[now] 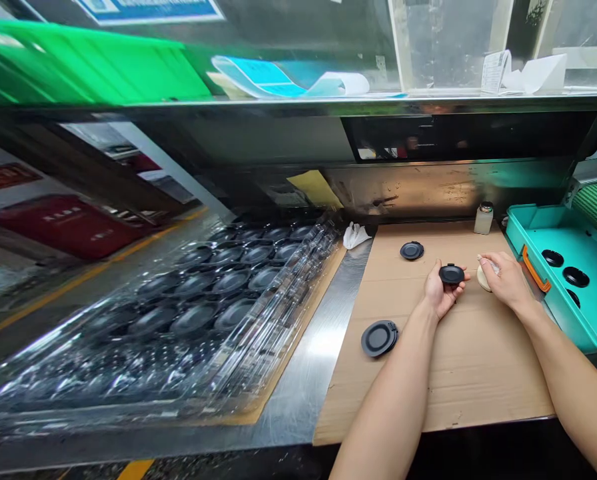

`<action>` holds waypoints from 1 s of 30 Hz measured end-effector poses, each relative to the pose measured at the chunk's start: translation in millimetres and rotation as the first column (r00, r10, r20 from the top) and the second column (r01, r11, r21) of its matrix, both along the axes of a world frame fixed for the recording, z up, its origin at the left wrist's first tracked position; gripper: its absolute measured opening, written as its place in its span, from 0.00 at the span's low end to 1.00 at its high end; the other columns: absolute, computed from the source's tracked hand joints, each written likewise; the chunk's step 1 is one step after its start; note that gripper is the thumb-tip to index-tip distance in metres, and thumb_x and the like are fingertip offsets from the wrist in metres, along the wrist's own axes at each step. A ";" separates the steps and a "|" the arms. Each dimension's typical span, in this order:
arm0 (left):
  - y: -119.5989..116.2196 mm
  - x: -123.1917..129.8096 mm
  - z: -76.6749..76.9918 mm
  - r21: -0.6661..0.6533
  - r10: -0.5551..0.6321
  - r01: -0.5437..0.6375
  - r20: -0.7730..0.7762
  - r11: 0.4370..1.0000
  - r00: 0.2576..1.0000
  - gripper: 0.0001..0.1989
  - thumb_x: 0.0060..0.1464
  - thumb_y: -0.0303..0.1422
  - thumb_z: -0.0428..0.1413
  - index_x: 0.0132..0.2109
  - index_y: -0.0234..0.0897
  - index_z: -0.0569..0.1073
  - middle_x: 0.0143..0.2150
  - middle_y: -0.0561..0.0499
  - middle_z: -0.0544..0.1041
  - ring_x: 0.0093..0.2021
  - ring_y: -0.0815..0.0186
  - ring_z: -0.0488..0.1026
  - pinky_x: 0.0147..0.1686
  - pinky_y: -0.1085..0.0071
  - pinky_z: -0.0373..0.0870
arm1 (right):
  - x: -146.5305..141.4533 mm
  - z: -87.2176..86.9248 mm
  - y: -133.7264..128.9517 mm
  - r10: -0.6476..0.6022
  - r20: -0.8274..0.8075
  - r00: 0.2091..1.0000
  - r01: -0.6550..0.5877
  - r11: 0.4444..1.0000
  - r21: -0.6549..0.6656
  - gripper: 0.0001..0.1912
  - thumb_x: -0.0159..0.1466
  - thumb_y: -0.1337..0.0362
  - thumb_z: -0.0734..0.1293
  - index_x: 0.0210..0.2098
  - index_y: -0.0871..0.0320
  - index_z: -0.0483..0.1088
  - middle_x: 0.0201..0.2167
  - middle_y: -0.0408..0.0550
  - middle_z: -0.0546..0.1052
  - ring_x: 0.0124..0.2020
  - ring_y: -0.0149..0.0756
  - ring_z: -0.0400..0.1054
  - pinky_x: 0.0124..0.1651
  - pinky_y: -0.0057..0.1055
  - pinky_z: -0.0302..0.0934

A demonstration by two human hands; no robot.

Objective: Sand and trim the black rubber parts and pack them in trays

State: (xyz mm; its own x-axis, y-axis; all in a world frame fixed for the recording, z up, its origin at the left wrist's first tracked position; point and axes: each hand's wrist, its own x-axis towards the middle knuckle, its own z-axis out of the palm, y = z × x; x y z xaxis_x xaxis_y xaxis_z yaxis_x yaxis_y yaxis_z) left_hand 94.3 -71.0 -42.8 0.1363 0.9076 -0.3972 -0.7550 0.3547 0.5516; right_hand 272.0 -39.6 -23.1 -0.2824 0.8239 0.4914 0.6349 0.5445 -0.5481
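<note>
A black round lid [451,275] is gripped in the left hand [439,291], its long side running across the fingers. A pale pad [484,279] is clasped in the right hand [507,280], just right of the lid

The left hand [441,290] cradles a black round plastic cap [451,275] on its fingers, and the right hand [506,280] holds a pale cloth pad [485,277] just beside it, above a cardboard sheet [458,380]. Two more black caps [379,338] lie on the cardboard to the left, a small bottle [484,220] stands at its far edge, a teal tray [543,223] sits right, and a clear blister tray [193,313] of dark discs lies farther left
</note>
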 end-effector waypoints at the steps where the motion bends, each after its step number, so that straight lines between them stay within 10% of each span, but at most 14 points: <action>1: 0.4 2.6 -2.0 0.036 0.004 -0.003 -0.027 0.999 1.000 0.32 0.70 0.49 0.38 0.44 0.26 0.76 0.30 0.38 0.78 0.22 0.69 0.69 0.19 0.77 0.63 | -1.6 1.2 -2.1 -0.006 -0.013 1.000 0.005 0.999 -0.034 0.14 0.69 0.58 0.61 0.46 0.56 0.75 0.45 0.54 0.81 0.46 0.44 0.74 0.48 0.37 0.65; 15: -0.3 30.6 -16.9 0.235 0.242 -0.176 -0.294 0.956 0.925 0.32 0.62 0.60 0.49 0.33 0.33 0.74 0.20 0.52 0.70 0.20 0.70 0.68 0.18 0.76 0.57 | -23.2 -2.8 -19.8 0.312 -0.012 0.950 -0.310 0.940 -0.145 0.08 0.66 0.62 0.65 0.35 0.55 0.76 0.36 0.48 0.81 0.38 0.39 0.73 0.45 0.33 0.64; 20: -0.5 31.2 -20.1 0.248 0.227 -0.143 -0.356 0.958 0.907 0.30 0.66 0.54 0.46 0.30 0.34 0.72 0.19 0.53 0.69 0.17 0.72 0.63 0.18 0.76 0.57 | -18.3 -7.6 -14.5 0.130 0.063 0.990 -0.128 0.991 -0.023 0.10 0.67 0.64 0.64 0.39 0.57 0.79 0.37 0.52 0.80 0.41 0.42 0.73 0.47 0.36 0.64; 24: -0.2 31.3 -20.9 0.251 0.277 -0.202 -0.312 0.947 0.909 0.28 0.66 0.54 0.47 0.34 0.33 0.74 0.23 0.52 0.73 0.19 0.72 0.65 0.18 0.76 0.55 | -21.2 -11.6 -14.8 0.317 0.022 0.948 -0.315 0.946 -0.074 0.08 0.67 0.64 0.67 0.38 0.54 0.80 0.37 0.48 0.80 0.40 0.39 0.73 0.48 0.34 0.64; 30: 0.6 30.2 -26.5 0.229 0.300 -0.232 -0.333 0.945 0.894 0.31 0.57 0.61 0.54 0.31 0.33 0.73 0.23 0.52 0.72 0.20 0.71 0.68 0.20 0.75 0.60 | -20.5 -10.3 -15.0 0.238 -0.045 0.970 -0.241 0.967 -0.082 0.07 0.66 0.67 0.67 0.39 0.56 0.80 0.36 0.49 0.79 0.39 0.37 0.72 0.46 0.32 0.63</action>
State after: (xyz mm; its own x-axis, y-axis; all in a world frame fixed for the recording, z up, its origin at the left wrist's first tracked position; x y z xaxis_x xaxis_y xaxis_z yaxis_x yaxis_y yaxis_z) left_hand 124.5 -70.3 -69.3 -0.2410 0.9496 -0.2006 -0.5452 0.0386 0.8374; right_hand 251.5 -54.6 -33.4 -0.4610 0.7736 0.4348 0.4714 0.6286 -0.6186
